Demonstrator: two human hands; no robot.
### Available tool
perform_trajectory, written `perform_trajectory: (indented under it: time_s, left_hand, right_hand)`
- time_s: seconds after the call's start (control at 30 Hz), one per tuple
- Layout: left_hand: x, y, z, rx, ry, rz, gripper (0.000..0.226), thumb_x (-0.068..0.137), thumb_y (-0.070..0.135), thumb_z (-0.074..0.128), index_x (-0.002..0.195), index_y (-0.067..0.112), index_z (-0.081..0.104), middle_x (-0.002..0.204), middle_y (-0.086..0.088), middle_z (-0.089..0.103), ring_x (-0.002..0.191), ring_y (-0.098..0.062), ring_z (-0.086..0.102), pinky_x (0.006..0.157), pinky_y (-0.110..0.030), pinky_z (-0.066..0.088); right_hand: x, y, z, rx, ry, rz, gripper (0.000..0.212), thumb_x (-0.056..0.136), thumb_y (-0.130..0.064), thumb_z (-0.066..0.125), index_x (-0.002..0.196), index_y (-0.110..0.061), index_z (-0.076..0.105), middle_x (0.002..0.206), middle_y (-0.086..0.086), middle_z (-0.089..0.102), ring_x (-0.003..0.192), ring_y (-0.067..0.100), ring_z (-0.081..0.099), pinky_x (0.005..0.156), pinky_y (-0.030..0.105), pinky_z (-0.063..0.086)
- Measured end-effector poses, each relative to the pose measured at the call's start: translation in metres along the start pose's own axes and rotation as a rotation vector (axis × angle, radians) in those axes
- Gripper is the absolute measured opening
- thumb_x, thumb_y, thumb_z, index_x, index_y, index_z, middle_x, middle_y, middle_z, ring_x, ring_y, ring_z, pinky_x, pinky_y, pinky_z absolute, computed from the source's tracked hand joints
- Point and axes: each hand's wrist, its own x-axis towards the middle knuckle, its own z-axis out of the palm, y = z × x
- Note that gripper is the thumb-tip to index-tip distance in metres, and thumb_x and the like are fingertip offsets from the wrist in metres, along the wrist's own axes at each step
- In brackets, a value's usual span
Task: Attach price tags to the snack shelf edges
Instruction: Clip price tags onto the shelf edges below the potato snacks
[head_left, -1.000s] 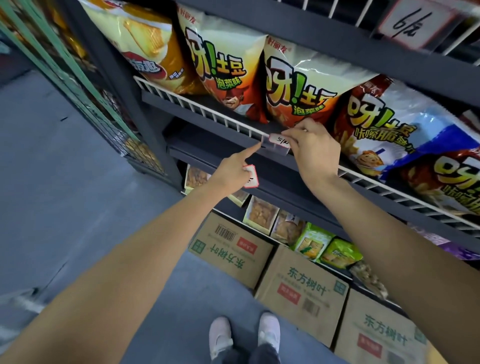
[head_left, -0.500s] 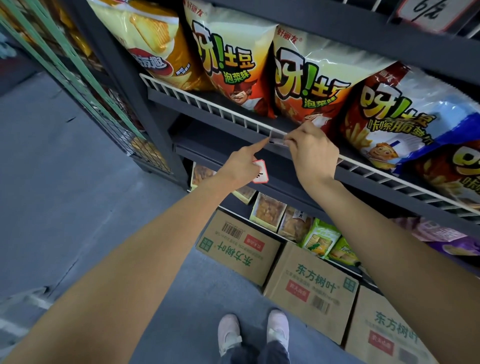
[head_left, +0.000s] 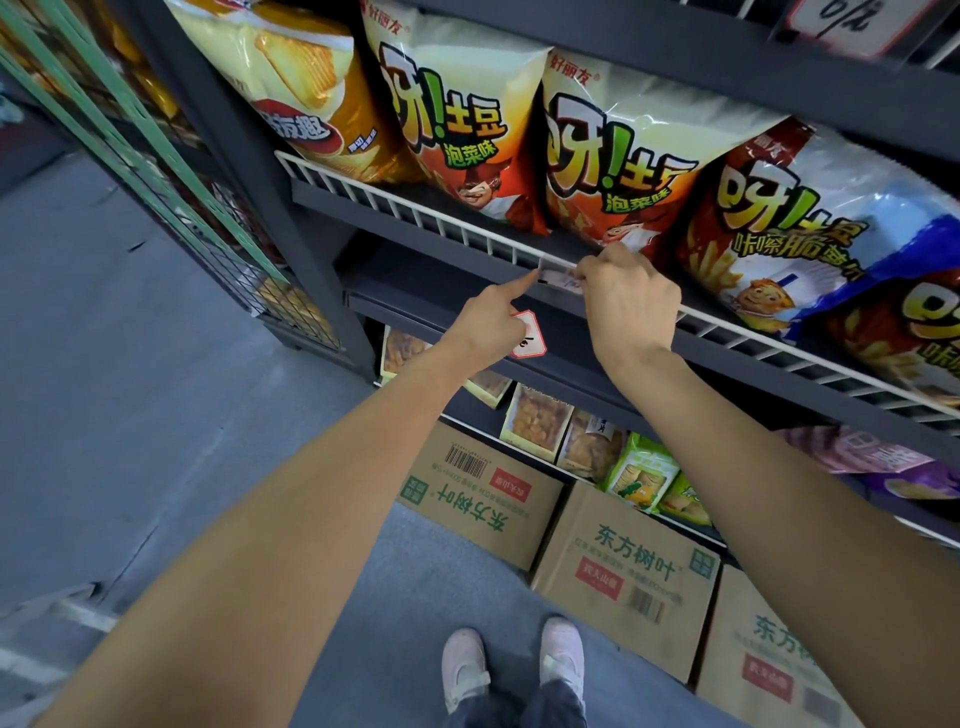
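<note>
Here, a small clear-sleeved price tag (head_left: 558, 278) with dark handwriting is pinched at its right end by the right hand (head_left: 626, 301) against the white wire shelf edge (head_left: 415, 218). Its left end is pressed by the left hand (head_left: 491, 325), index extended, other fingers curled on 1 red-bordered tag (head_left: 530, 340). It is judged light, thin, bendable; best held by its ends.

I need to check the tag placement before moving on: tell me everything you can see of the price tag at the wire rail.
The price tag is a small clear sleeve over a white slip with dark handwriting, illegible here. It lies lengthwise along the white wire rail, mostly hidden. The right hand pinches its right end; the left hand touches its left end with the index fingertip.
</note>
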Motion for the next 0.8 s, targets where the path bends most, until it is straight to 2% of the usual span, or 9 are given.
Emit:
perform_trajectory:
  time_s: [0.1, 0.13, 0.23, 0.33, 0.47, 0.57, 0.7, 0.8]
  left_hand:
    - [0.005, -0.001, 0.002, -0.014, 0.005, 0.004, 0.071, 0.085, -0.006, 0.038, 0.145, 0.032, 0.029, 0.075, -0.013, 0.054, 0.053, -0.013, 0.039, 0.039, -0.013, 0.031]
    - [0.005, -0.001, 0.002, -0.018, 0.003, 0.004, 0.071, 0.085, -0.006, 0.038, 0.145, 0.032, 0.029, 0.074, -0.013, 0.054, 0.054, -0.014, 0.039, 0.039, -0.013, 0.031]
    - [0.004, -0.001, 0.002, -0.025, -0.001, 0.002, 0.072, 0.085, -0.006, 0.038, 0.145, 0.032, 0.028, 0.068, -0.012, 0.050, 0.050, -0.013, 0.037, 0.039, -0.013, 0.031]
    - [0.005, 0.002, 0.001, -0.025, -0.022, 0.001, 0.072, 0.086, -0.005, 0.038, 0.145, 0.033, 0.025, 0.072, -0.013, 0.053, 0.051, -0.013, 0.039, 0.045, -0.017, 0.035]
    - [0.010, 0.005, 0.000, -0.047, -0.036, -0.005, 0.069, 0.088, -0.002, 0.039, 0.146, 0.033, 0.025, 0.077, -0.007, 0.060, 0.074, -0.024, 0.057, 0.066, -0.032, 0.046]
    - [0.011, 0.006, 0.002, -0.063, -0.035, 0.001, 0.068, 0.089, 0.000, 0.043, 0.146, 0.033, 0.024, 0.095, -0.009, 0.061, 0.096, -0.029, 0.061, 0.077, -0.035, 0.051]
    - [0.008, 0.006, 0.006, -0.115, -0.020, 0.009, 0.068, 0.091, 0.003, 0.047, 0.147, 0.032, 0.021, 0.111, -0.006, 0.056, 0.098, -0.022, 0.059, 0.073, -0.028, 0.052]
    - [0.007, 0.007, 0.010, -0.125, 0.011, 0.009, 0.069, 0.091, 0.004, 0.048, 0.148, 0.032, 0.020, 0.114, -0.011, 0.060, 0.098, -0.027, 0.062, 0.077, -0.034, 0.054]
  right_hand:
    - [-0.001, 0.001, -0.002, 0.007, -0.061, 0.004, 0.024, 0.075, 0.011, 0.060, 0.096, 0.000, 0.065, 0.103, 0.019, 0.060, 0.091, 0.037, 0.059, 0.057, 0.034, 0.034]
    - [-0.001, 0.001, -0.003, 0.008, -0.080, 0.008, 0.025, 0.078, 0.011, 0.057, 0.100, 0.000, 0.064, 0.108, 0.018, 0.058, 0.096, 0.037, 0.057, 0.059, 0.035, 0.035]
    - [0.000, 0.003, -0.002, 0.012, -0.091, 0.022, 0.024, 0.082, 0.007, 0.057, 0.102, -0.003, 0.066, 0.108, 0.016, 0.058, 0.095, 0.035, 0.057, 0.059, 0.033, 0.035]
    - [0.001, 0.006, 0.003, 0.029, -0.080, 0.049, 0.020, 0.085, 0.000, 0.059, 0.100, -0.010, 0.069, 0.105, 0.011, 0.059, 0.089, 0.031, 0.059, 0.057, 0.030, 0.036]
    - [-0.005, 0.015, 0.006, 0.073, -0.073, 0.012, 0.021, 0.086, -0.002, 0.059, 0.104, -0.010, 0.068, 0.106, 0.011, 0.057, 0.085, 0.031, 0.061, 0.056, 0.030, 0.038]
    - [-0.014, 0.021, 0.009, 0.095, -0.060, -0.071, 0.028, 0.083, -0.001, 0.063, 0.109, -0.010, 0.066, 0.102, 0.014, 0.056, 0.081, 0.032, 0.059, 0.052, 0.032, 0.042]
    - [-0.026, 0.026, 0.014, 0.029, -0.112, -0.159, 0.060, 0.077, 0.002, 0.068, 0.132, -0.016, 0.050, 0.099, 0.015, 0.052, 0.080, 0.030, 0.057, 0.044, 0.029, 0.035]
    - [-0.030, 0.028, 0.011, -0.047, -0.198, -0.151, 0.070, 0.085, -0.004, 0.061, 0.145, -0.021, 0.028, 0.109, 0.014, 0.046, 0.092, 0.029, 0.055, 0.047, 0.030, 0.034]
